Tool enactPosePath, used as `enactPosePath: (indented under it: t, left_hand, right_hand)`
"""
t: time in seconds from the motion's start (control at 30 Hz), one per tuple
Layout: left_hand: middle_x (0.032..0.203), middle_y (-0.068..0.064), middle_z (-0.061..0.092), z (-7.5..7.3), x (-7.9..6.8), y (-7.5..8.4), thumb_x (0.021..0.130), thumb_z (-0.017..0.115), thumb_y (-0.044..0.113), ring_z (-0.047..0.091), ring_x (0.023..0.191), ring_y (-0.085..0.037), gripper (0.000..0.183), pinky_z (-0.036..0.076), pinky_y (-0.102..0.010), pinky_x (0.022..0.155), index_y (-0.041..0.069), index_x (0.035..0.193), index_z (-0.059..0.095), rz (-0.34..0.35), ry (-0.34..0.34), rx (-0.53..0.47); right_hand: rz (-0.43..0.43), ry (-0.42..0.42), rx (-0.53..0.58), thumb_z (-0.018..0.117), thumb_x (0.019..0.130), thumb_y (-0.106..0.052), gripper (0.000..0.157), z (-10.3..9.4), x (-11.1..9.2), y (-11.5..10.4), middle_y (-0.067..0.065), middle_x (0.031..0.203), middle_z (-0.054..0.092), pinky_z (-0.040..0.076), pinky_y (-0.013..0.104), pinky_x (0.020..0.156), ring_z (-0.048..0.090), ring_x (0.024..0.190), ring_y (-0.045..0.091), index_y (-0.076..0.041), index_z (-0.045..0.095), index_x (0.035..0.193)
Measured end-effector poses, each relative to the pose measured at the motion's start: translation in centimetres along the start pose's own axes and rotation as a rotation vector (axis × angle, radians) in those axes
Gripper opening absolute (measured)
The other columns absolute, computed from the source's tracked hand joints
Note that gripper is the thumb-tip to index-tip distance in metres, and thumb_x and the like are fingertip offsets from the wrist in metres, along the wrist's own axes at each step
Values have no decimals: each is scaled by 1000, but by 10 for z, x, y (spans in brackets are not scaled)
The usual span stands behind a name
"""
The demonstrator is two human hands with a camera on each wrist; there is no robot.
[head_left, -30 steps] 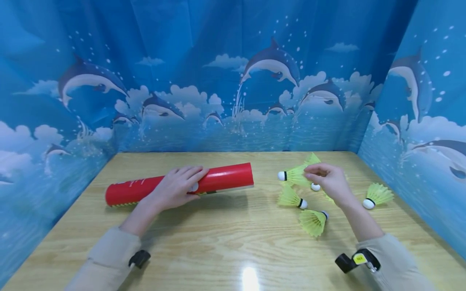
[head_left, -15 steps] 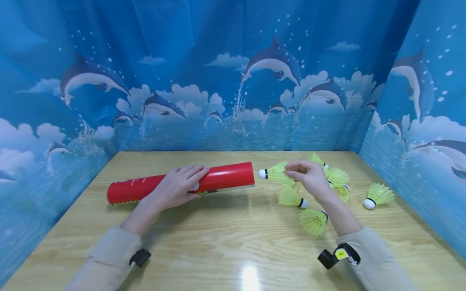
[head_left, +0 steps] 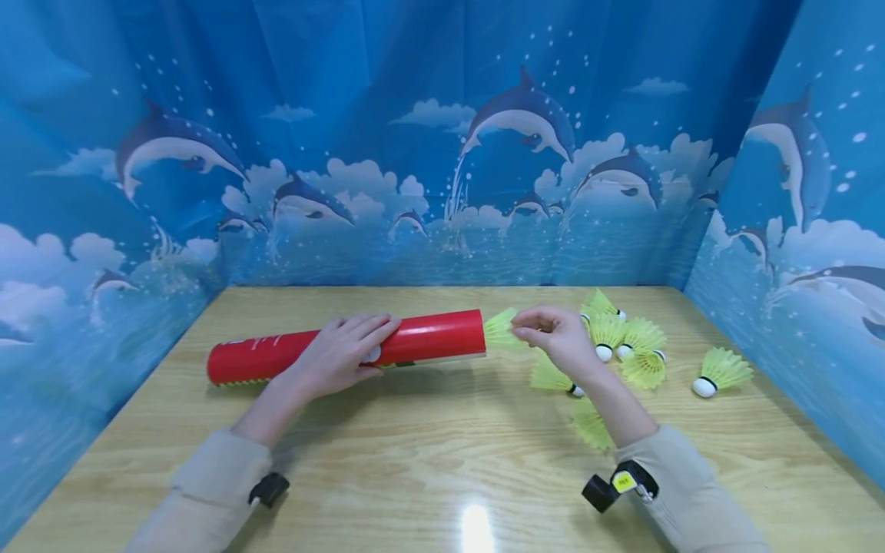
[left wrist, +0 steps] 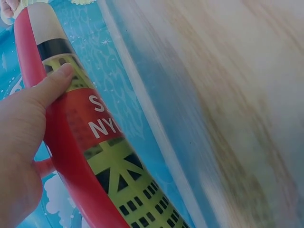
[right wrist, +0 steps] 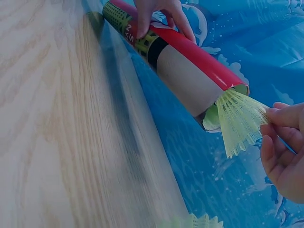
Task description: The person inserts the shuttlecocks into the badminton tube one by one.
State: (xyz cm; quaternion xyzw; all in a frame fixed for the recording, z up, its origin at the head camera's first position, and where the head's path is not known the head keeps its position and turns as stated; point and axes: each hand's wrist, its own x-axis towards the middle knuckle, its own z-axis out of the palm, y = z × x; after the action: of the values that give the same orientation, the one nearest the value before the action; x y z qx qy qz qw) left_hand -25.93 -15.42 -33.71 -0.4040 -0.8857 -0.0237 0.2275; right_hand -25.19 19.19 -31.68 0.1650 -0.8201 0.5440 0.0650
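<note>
My left hand [head_left: 343, 349] grips a red shuttlecock tube [head_left: 442, 335] around its middle, holding it nearly level over the table. In the left wrist view the thumb lies along the tube's printed side [left wrist: 111, 142]. My right hand [head_left: 556, 338] pinches the skirt edge of a yellow shuttlecock [head_left: 501, 329]. That shuttlecock's cork end is inside the tube's open right end, hidden from sight, while its skirt [right wrist: 240, 121] sticks out. Inside the mouth, the right wrist view shows another pale yellow-green piece [right wrist: 211, 118].
Several yellow shuttlecocks [head_left: 607, 332] lie in a cluster behind and right of my right hand. Two more [head_left: 549, 375] [head_left: 591, 425] lie nearer, partly covered by the right arm. A lone shuttlecock [head_left: 722, 370] rests farther right. A blue dolphin-print curtain [head_left: 387, 153] stands behind the wooden table [head_left: 387, 468].
My right hand has carried the shuttlecock leftward from the cluster, and its cork has entered the tube's mouth. The left hand and tube have stayed almost still.
</note>
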Motion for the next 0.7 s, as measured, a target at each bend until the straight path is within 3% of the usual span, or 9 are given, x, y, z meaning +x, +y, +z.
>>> enactPosePath:
  t: [0.23, 0.47, 0.7]
  left_hand:
    - [132, -12, 51, 0, 0, 1, 61, 87, 29, 49, 117, -28, 89, 47, -50, 84, 10, 137, 45, 6, 9, 23]
    - [131, -12, 52, 1, 1, 1, 59, 88, 29, 50, 116, -28, 90, 48, -49, 83, 10, 137, 46, 16, 16, 33]
    - [132, -11, 52, 2, 1, 3, 59, 89, 30, 49, 116, -27, 91, 48, -49, 83, 11, 137, 46, 15, 2, 37]
  right_hand:
    - [-20, -4, 33, 66, 86, -7, 20, 11, 3, 1, 12, 96, 68, 52, 35, 70, 62, 80, 13, 3, 66, 104]
    - [-6, -3, 101, 65, 85, -4, 20, 23, 8, 5, 15, 93, 67, 50, 28, 67, 61, 78, 11, 7, 63, 102]
    - [24, -8, 115, 65, 84, -1, 22, 31, 9, 5, 5, 81, 66, 50, 29, 65, 60, 74, 20, 10, 58, 102]
